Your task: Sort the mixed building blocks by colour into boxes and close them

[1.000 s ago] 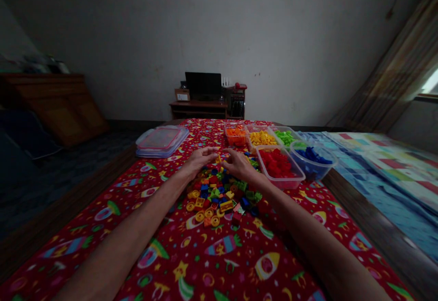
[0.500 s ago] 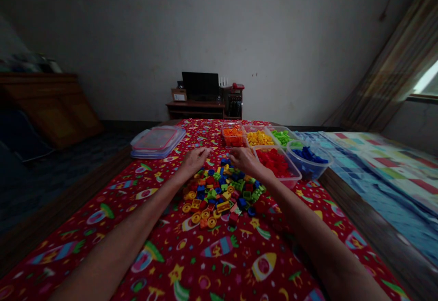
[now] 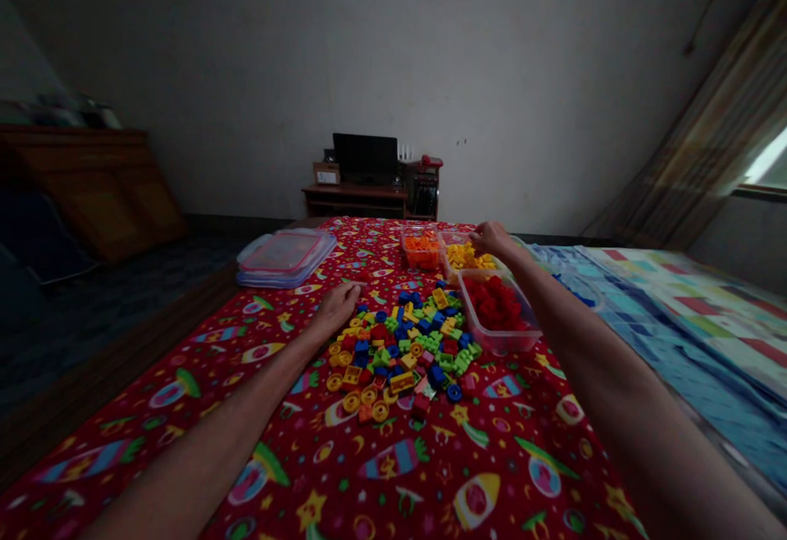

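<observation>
My right hand (image 3: 493, 238) reaches over the far edge of the tub of yellow bricks (image 3: 466, 258). Its fingers are curled together; whatever they hold is too small to make out. To the left of a mixed pile of toy building bricks (image 3: 402, 347), my left hand (image 3: 339, 304) hovers low over the cloth with thumb and fingers closed. I cannot make out what is between those fingertips. A tub of red bricks (image 3: 495, 304) sits beside the pile, and a tub of orange bricks (image 3: 421, 250) stands behind it. My right arm partly hides the blue bricks (image 3: 575, 290).
Stacked clear lids (image 3: 286, 257) lie at the table's far left. A red patterned tablecloth (image 3: 393, 462) covers the table. To the right is a bed with a blue cover (image 3: 694, 368). A monitor (image 3: 366, 158) stands on a desk by the wall.
My right hand has moved from above the pile, up and right, to the yellow tub. My left hand has drawn back slightly left and down. The view has shifted a little.
</observation>
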A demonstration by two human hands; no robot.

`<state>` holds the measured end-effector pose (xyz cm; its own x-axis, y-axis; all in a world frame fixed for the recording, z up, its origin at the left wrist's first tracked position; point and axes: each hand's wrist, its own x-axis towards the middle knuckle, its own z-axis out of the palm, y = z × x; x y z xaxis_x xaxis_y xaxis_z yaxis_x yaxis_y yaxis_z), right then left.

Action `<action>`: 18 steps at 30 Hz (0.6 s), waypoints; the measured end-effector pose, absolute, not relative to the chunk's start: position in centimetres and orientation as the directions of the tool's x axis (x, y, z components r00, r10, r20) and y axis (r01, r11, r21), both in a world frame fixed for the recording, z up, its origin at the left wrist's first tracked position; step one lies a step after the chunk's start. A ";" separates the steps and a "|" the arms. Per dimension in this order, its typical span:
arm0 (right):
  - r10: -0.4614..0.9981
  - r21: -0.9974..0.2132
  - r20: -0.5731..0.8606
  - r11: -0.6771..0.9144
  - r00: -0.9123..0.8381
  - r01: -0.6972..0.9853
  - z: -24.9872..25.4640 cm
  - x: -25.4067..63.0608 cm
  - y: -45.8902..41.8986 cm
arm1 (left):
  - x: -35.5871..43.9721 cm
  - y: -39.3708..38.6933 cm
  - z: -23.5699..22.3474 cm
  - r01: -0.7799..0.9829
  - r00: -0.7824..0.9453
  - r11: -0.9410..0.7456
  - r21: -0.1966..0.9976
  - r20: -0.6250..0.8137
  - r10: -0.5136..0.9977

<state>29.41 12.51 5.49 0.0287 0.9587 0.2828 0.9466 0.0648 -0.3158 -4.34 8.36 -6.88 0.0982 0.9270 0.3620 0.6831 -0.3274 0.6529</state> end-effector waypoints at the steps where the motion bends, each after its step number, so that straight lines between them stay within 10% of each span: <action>1: 0.955 -0.296 0.297 0.063 0.029 0.953 5.5 29.4 12.9 | -4.2 8.1 -6.6 0.688 0.103 -0.331 0.646 0.365 0.925; 18: 0.873 -0.531 0.464 0.410 -0.151 0.741 4.6 26.5 4.6 | -3.9 7.9 -6.5 0.721 0.111 -0.324 0.613 0.359 0.927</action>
<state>26.45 4.59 4.61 -0.1506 0.8730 0.4638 0.7414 0.4101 -0.5311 -3.92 7.88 -6.50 0.1111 0.9266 0.3593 0.7208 -0.3241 0.6127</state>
